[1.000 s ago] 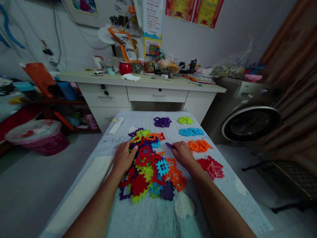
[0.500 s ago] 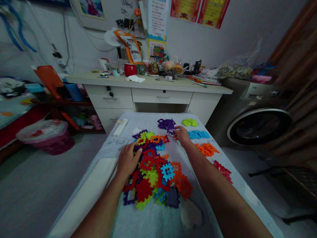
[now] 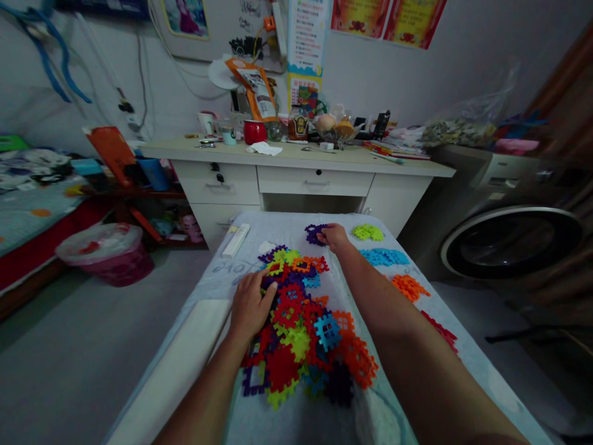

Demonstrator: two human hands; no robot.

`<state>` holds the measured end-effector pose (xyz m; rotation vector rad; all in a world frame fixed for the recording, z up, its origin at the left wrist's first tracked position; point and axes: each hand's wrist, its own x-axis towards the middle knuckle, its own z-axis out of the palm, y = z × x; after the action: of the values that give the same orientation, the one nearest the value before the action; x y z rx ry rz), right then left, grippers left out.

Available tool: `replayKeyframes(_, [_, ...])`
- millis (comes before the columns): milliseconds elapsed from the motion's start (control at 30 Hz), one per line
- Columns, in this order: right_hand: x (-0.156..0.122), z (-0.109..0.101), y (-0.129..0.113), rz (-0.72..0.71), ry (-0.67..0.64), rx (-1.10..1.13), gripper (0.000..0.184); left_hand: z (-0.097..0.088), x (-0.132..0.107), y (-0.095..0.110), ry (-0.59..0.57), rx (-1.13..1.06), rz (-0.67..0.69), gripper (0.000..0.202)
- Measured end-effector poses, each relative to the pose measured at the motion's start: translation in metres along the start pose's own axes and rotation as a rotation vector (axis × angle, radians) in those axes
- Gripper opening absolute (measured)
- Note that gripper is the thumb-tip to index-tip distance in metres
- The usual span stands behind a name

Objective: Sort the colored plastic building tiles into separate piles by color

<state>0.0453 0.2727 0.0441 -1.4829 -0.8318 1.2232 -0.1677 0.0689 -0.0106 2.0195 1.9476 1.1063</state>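
Right hand, grip unclear, touches purple interlocking tiles at their right side; left hand, loosely spread, touches the mixed tile heap.

Bare forearms, wrists apparently bare

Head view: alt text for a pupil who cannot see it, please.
A person's right hand is at a purple pile; the left hand lies at a mixed heap of toothed pieces. Green, blue, orange and red piles line the right.
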Motion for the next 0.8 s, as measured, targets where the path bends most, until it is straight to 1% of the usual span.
replayKeyframes(133, [0.001, 0.001, -0.001, 0.018, -0.008, 0.004, 0.032, 0.000, 0.000, 0.000, 0.010, -0.005, 0.004, 0.039])
replayKeyframes(233, [-0.006, -0.003, -0.004, 0.003, -0.034, 0.001, 0.026, 0.001, 0.000, -0.001, 0.014, -0.003, 0.006, 0.038])
replayKeyframes(333, [-0.017, -0.013, -0.005, -0.030, -0.070, -0.005, 0.022, 0.000, 0.000, 0.000, 0.005, 0.005, 0.002, 0.040])
replayKeyframes(433, [-0.031, -0.030, -0.001, -0.073, -0.110, -0.040, 0.018, 0.000, 0.000, 0.001, 0.002, 0.002, -0.005, 0.040])
replayKeyframes(500, [-0.040, -0.044, 0.006, -0.155, -0.169, -0.191, 0.017, -0.001, 0.000, 0.001, 0.007, -0.003, -0.008, 0.038])
replayKeyframes(567, [-0.049, -0.057, 0.015, -0.294, -0.248, -0.474, 0.020, -0.001, 0.000, 0.002, 0.012, -0.005, -0.006, 0.038])
replayKeyframes(633, [-0.056, -0.067, 0.024, -0.446, -0.318, -0.773, 0.028, 0.000, 0.000, 0.001, 0.012, -0.004, 0.001, 0.038])
replayKeyframes(700, [-0.063, -0.072, 0.032, -0.555, -0.377, -1.000, 0.041, 0.000, 0.000, 0.001, 0.010, -0.002, 0.003, 0.038])
replayKeyframes(767, [-0.068, -0.073, 0.037, -0.617, -0.418, -1.136, 0.053, 0.000, 0.000, 0.001, 0.006, -0.001, 0.000, 0.038])
replayKeyframes(800, [-0.069, -0.072, 0.039, -0.640, -0.433, -1.176, 0.056, 0.000, 0.000, 0.001, 0.005, -0.002, -0.002, 0.038])
